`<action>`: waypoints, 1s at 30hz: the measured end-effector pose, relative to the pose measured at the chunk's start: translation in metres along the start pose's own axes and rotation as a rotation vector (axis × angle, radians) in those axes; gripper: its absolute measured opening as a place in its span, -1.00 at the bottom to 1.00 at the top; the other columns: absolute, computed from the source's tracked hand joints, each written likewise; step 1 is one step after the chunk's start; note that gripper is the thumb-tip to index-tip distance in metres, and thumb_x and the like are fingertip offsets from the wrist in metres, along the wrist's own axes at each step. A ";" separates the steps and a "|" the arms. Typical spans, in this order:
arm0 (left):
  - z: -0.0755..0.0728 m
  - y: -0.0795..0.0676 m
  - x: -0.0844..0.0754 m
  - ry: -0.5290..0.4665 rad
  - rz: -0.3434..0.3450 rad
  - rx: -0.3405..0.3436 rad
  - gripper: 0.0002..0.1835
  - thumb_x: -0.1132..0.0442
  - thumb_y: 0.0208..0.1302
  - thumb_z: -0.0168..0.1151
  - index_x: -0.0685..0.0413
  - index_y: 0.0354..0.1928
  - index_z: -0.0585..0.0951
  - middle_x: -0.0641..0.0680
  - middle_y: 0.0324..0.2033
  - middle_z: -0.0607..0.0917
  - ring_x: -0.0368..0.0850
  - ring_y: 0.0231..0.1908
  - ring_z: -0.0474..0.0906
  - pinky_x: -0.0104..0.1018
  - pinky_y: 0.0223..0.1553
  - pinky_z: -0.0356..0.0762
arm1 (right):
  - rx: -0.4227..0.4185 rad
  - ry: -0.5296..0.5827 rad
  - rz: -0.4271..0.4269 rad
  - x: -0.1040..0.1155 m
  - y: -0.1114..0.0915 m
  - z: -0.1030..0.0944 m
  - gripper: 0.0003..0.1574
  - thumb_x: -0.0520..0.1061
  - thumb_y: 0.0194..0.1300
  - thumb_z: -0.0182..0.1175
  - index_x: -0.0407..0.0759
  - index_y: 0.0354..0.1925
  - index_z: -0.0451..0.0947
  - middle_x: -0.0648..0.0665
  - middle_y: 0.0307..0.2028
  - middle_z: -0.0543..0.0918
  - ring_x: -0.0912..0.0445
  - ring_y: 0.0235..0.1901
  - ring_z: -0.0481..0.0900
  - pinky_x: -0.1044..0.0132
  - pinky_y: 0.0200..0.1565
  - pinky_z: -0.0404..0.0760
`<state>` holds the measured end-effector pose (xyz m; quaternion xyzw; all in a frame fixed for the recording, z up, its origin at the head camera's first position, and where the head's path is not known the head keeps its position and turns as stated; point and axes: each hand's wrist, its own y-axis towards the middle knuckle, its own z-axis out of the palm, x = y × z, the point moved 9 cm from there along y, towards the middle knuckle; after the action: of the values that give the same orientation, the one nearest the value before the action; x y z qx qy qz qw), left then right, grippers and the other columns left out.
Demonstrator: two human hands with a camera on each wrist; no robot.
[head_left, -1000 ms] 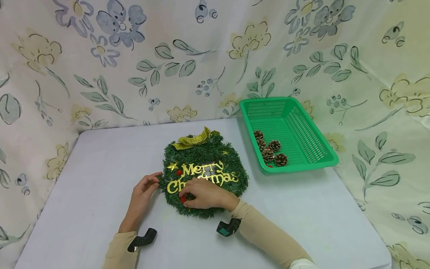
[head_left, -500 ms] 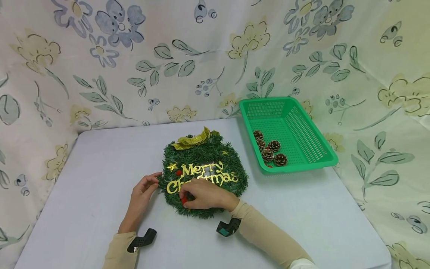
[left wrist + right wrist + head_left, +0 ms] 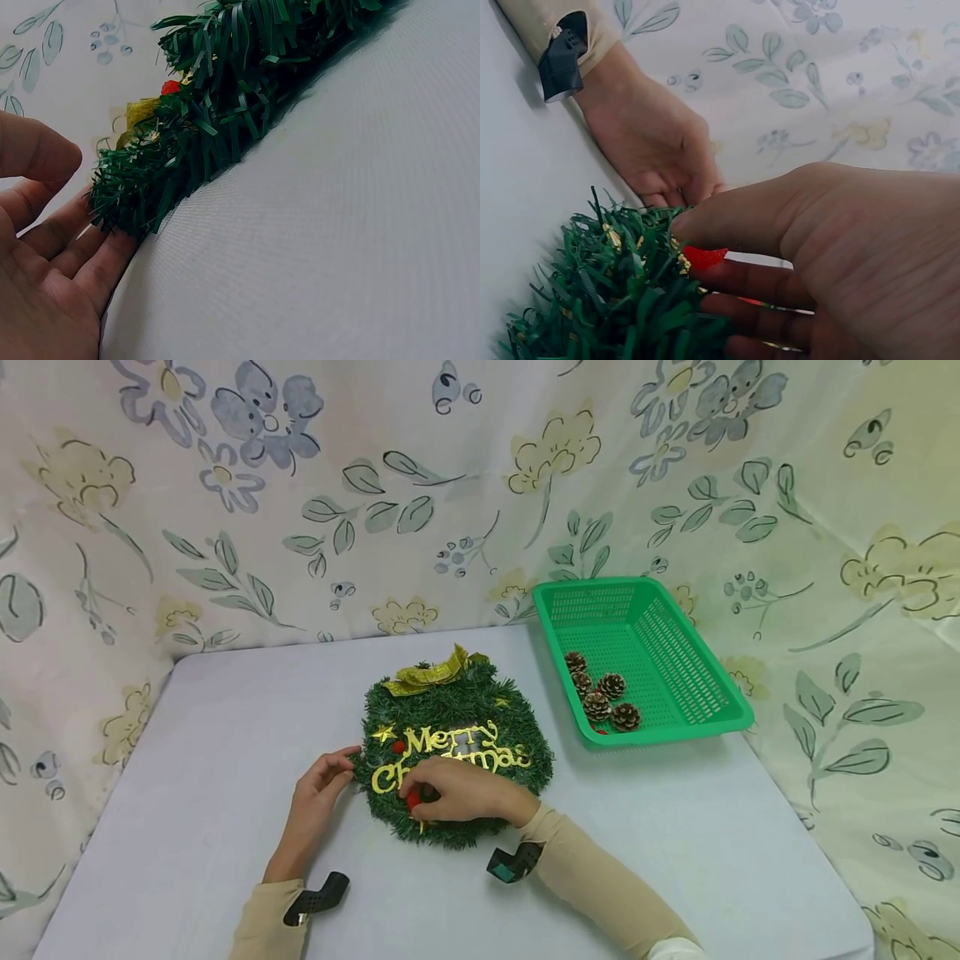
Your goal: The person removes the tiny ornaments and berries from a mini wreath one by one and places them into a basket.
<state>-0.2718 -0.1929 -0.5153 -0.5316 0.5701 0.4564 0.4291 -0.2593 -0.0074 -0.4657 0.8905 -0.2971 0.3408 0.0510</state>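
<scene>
A green tinsel wreath [image 3: 450,704] lies on the table, bearing gold "Merry Christmas" lettering [image 3: 427,739], a gold bow [image 3: 427,675] at its top and small gold stars. Over its lower left part, my right hand [image 3: 465,789] pinches a small red ball [image 3: 413,798] between thumb and fingers. In the right wrist view the red ball [image 3: 703,257] shows between them, right at the tinsel. My left hand [image 3: 318,789] touches the wreath's left edge; its straight fingers reach under the tinsel [image 3: 172,165] in the left wrist view, thumb apart. Another red ball [image 3: 398,747] sits beside the lettering.
At the right back of the white-covered table [image 3: 247,735] stands a green plastic basket [image 3: 660,668]. Several pine cones [image 3: 626,717] and a bit of red lie in its near left corner. A floral curtain [image 3: 465,502] hangs behind the table.
My right hand has shifted slightly with the red ball, staying over the wreath's lower left. The left hand keeps its place at the wreath's edge.
</scene>
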 end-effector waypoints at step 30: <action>0.001 -0.001 0.000 -0.024 -0.025 -0.002 -0.77 0.33 0.54 0.04 0.44 0.00 0.46 -0.11 0.21 0.59 -0.53 0.14 0.50 -0.67 0.05 0.47 | -0.070 0.070 -0.019 -0.003 -0.016 -0.037 -0.62 -0.08 0.49 0.19 -0.13 0.19 0.59 -0.02 -0.01 0.63 0.18 -0.15 0.52 0.45 -0.14 0.56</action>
<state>-0.2711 -0.1919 -0.5158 -0.5336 0.5579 0.4579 0.4409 -0.2734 0.0185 -0.4376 0.8785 -0.2984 0.3607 0.0956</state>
